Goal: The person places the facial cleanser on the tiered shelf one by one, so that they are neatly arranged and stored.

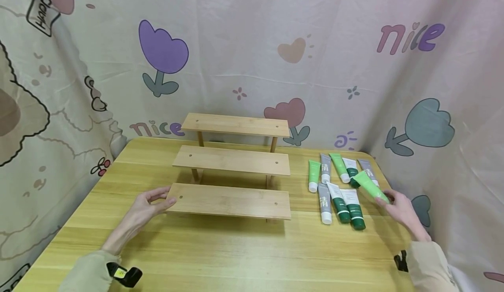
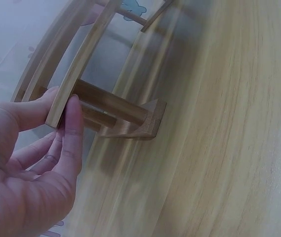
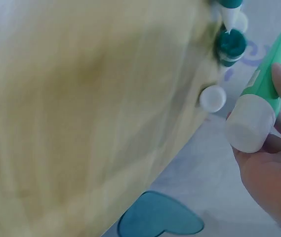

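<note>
A three-tier wooden shelf stand (image 1: 232, 160) stands mid-table, its steps bare. At the left end of its lowest step, my left hand (image 1: 151, 202) pinches the board (image 2: 76, 69) between thumb and fingers. Over at the right, my right hand (image 1: 399, 209) holds a light green tube (image 1: 370, 185) with a white cap (image 3: 250, 123), tilted above the other tubes. Beside it on the table lie several more tubes: light green ones (image 1: 313, 174), grey ones (image 1: 325, 202), and white-and-green ones (image 1: 354, 209) with dark green caps.
The wooden table (image 1: 236, 257) ends on the right close to my right hand. A printed curtain (image 1: 236, 43) hangs behind the table and along both sides. Black straps with small devices (image 1: 125, 275) sit on both sleeves.
</note>
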`<action>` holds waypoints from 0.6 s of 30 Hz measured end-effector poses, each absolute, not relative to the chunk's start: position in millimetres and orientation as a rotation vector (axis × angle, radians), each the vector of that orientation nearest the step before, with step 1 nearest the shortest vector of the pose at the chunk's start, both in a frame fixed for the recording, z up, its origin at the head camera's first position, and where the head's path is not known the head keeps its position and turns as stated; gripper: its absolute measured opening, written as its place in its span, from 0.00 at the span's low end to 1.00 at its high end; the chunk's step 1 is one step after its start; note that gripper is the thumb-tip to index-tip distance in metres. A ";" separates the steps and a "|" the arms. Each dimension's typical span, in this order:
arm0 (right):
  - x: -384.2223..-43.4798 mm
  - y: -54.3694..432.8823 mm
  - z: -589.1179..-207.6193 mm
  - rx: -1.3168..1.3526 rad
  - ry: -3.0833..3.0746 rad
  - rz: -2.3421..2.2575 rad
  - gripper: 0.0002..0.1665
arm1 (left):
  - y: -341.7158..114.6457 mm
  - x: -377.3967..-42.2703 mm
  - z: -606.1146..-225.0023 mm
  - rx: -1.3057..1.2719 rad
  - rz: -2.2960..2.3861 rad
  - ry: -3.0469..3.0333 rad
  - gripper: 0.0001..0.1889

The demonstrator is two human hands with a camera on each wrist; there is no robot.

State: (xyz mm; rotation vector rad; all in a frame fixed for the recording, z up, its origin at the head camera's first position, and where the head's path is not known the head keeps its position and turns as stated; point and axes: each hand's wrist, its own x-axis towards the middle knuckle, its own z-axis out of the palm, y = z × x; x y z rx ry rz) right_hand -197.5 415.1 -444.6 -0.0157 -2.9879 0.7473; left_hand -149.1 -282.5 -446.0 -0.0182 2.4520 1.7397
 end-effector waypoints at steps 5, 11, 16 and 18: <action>-200.0 401.6 -436.9 -0.028 -2.956 0.869 0.29 | -282.7 -149.5 -446.2 -0.028 1.730 2.451 0.35; -203.5 382.1 -428.2 -0.040 -2.886 1.153 0.34 | -282.3 -149.7 -447.5 -0.031 1.782 2.391 0.36; -208.1 362.1 -421.8 -0.004 -2.800 1.343 0.34 | -281.9 -150.8 -448.2 -0.054 1.803 2.370 0.37; -210.6 354.1 -418.5 0.023 -2.782 1.370 0.34 | -281.9 -151.2 -448.3 -0.066 1.807 2.362 0.37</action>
